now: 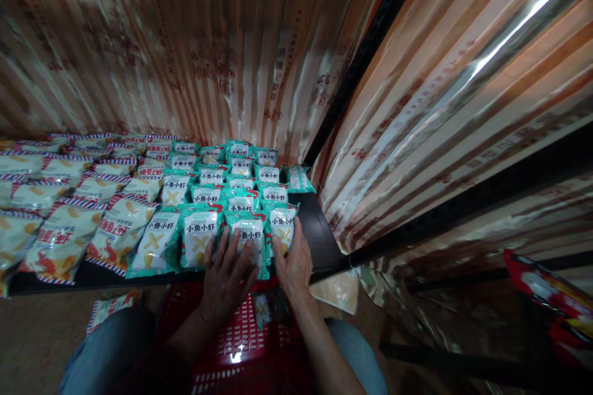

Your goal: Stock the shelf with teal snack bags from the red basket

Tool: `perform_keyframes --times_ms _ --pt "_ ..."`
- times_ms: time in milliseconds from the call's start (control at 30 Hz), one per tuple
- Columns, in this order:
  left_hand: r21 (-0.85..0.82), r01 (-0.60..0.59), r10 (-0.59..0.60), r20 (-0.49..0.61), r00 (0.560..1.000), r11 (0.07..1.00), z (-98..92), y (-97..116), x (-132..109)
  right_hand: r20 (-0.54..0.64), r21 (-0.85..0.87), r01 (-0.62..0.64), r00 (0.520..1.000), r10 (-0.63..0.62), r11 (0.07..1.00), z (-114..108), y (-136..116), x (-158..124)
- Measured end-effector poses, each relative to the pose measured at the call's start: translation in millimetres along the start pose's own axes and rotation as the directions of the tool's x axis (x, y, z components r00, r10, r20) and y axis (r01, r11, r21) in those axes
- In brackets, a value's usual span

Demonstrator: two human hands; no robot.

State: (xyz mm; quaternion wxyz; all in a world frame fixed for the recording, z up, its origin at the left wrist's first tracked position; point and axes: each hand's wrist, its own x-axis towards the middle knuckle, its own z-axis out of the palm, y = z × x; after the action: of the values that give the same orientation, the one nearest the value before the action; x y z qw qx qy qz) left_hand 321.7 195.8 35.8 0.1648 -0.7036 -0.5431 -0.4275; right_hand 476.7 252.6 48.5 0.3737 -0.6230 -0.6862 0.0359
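My left hand [228, 274] rests with spread fingers against the front of a teal and white snack bag [250, 236] in the front row. At the row's right end, my right hand [293, 259] has its thumb and fingers around the sides of another teal bag [281, 222]. Several more teal bags stand in rows behind and to the left, among them a front one [199, 236] just left of my left hand. All of them are on a black shelf [319, 234].
Cream snack bags with striped edges [121, 228] fill the shelf's left side. Below my hands is a red basket [231, 336] with a small bag inside. Another bag [113, 308] lies low at the left. Plastic sheeting [222, 43] hangs behind; red packs [551, 290] are at the right.
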Motion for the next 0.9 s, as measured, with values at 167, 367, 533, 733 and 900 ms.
perform_keyframes --times_ms 167,367,533,733,900 --pt "0.019 -0.003 0.003 0.01 1.0 1.0 0.6 4.8 -3.0 -0.038 0.01 0.023 0.999 -0.022 1.0 -0.9 2.3 -1.5" --pt "-0.018 -0.025 0.026 0.088 0.996 1.0 -11.5 8.3 -0.8 -0.015 0.041 0.003 1.0 -0.002 0.999 -6.3 4.5 -4.2" --pt "-0.001 -0.01 0.01 0.102 0.995 1.0 -21.4 5.0 11.5 0.008 0.06 -0.038 0.999 0.038 0.997 -8.5 5.5 -3.7" --pt "0.17 0.015 -0.027 0.064 0.998 0.985 -33.4 -14.8 47.6 -0.091 0.017 0.115 0.989 -0.113 0.993 -12.5 1.0 2.6" --pt "0.241 0.097 -0.146 0.194 0.97 0.966 -36.1 -41.9 87.9 -0.111 -0.024 0.304 0.946 -0.305 0.952 -21.8 -20.5 26.7"
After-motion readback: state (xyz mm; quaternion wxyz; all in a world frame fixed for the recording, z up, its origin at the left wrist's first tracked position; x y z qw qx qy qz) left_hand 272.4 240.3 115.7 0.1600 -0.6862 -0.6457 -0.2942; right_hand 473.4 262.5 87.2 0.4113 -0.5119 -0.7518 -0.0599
